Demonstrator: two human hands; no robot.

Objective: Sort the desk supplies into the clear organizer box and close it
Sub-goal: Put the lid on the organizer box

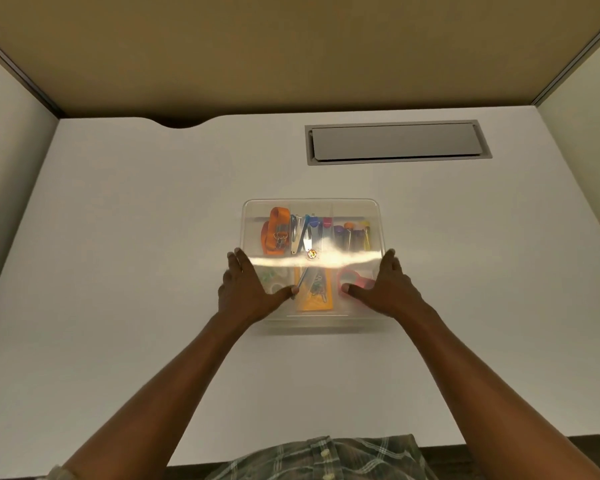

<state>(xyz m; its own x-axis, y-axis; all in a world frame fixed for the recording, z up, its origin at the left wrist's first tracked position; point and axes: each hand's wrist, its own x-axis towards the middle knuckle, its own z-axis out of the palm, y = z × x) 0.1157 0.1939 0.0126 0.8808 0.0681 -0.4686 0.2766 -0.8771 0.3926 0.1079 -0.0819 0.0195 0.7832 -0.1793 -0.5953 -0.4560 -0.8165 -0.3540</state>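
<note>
Clear organizer box, lidded and filled, sits mid-desk nearer the front edge, left hand and right hand pressing flat, fingers spread, on its near corners; likely light, stiff, slick plastic, best gripped by its side walls.

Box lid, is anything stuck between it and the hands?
No, nothing visible. The left hand and the right hand both rest straight on the clear lid, with the supplies underneath it.

Your left hand and right hand lie flat on the lid of the clear box (orange strap, pens inside), thumbs pointing inward.
</note>
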